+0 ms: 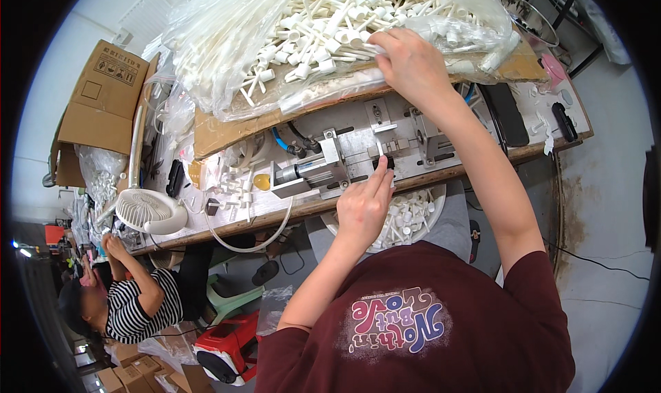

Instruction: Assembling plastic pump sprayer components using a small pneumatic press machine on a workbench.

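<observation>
A metal clamping fixture (372, 152) lies on the bench in front of me. My left hand (363, 210) rests at its near side, index and middle fingers stretched toward a small black block, next to a short white rod (378, 145) in the fixture. Whether the fingertips touch the rod is unclear. Farther off, my right hand (414, 64) reaches over the fixture to the near edge of a heap of white plastic parts (330, 31), thin stems with cup-shaped ends. Thumb and index finger pinch one white plastic part (374, 47), partly hidden by the hand.
Clear plastic sheeting (213, 48) and cardboard (237, 128) lie under the heap. A basin (438, 210) of white pieces sits below the bench edge. A white fan (150, 211), cardboard box (103, 100) and hose are left. Another person (141, 303) works at far left.
</observation>
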A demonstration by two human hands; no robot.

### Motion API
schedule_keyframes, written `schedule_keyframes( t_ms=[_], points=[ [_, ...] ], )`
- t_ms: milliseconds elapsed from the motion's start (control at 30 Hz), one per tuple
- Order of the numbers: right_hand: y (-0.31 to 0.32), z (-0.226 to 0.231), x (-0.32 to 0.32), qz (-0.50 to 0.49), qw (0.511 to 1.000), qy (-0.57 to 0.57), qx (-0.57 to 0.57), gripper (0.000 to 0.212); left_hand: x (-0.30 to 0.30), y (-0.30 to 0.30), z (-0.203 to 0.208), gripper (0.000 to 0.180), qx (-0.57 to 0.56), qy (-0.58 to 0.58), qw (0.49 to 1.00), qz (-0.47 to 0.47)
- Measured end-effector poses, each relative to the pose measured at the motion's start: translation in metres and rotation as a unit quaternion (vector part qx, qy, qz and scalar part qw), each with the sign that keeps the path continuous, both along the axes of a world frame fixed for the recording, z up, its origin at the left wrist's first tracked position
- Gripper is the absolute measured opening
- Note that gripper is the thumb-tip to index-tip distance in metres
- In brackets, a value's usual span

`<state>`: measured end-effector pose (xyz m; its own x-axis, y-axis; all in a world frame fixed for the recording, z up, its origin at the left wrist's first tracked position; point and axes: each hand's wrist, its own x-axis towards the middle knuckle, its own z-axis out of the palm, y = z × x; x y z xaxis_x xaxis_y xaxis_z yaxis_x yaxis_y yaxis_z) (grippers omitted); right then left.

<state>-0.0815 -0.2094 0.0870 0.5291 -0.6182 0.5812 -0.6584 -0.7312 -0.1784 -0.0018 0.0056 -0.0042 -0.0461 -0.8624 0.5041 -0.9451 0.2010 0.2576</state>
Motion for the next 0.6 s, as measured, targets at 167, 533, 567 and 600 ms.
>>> schedule_keyframes(
  t_ms=[167,533,567,600],
  points=[
    [-0.008,-0.006,-0.019,0.012,0.999,0.006,-0.05,0.022,0.006,-0.01,0.004,0.031,-0.005,0.01,1.0,-0.012],
    [-0.018,-0.011,-0.025,0.077,0.994,-0.08,0.004,0.027,0.003,-0.01,0.001,0.03,-0.01,-0.002,1.0,-0.006],
    [-0.017,-0.011,-0.026,0.082,0.993,-0.085,-0.018,0.027,0.003,-0.011,0.001,0.03,-0.01,-0.004,1.0,-0.004],
    [-0.016,-0.009,-0.026,0.087,0.991,-0.09,-0.04,0.028,0.004,-0.011,0.001,0.03,-0.011,-0.005,1.0,-0.001]
  ],
)
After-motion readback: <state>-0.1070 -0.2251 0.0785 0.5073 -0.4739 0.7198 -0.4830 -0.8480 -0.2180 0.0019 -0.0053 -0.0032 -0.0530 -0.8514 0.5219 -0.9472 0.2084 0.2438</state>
